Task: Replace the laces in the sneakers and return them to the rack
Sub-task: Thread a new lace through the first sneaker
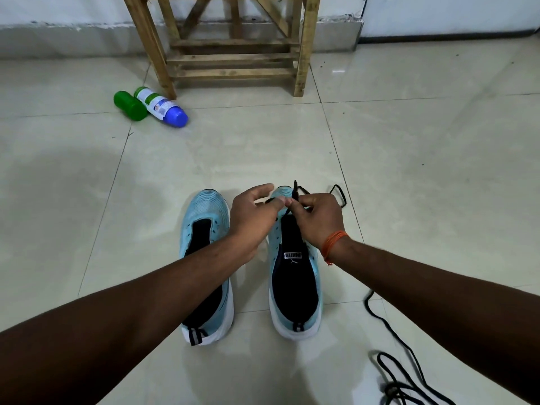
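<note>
Right hand (318,222) and left hand (253,219) both pinching the black lace (295,190) over the right-hand sneaker (293,287) toe, other sneaker (204,211) just beside, loads of bare tile (409,141) up to the rack (233,73).

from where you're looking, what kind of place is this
Probably a room in a home, maybe near the entrance: a glossy tiled floor, a wooden rack by the white wall, and blue sneakers on the floor.
</note>
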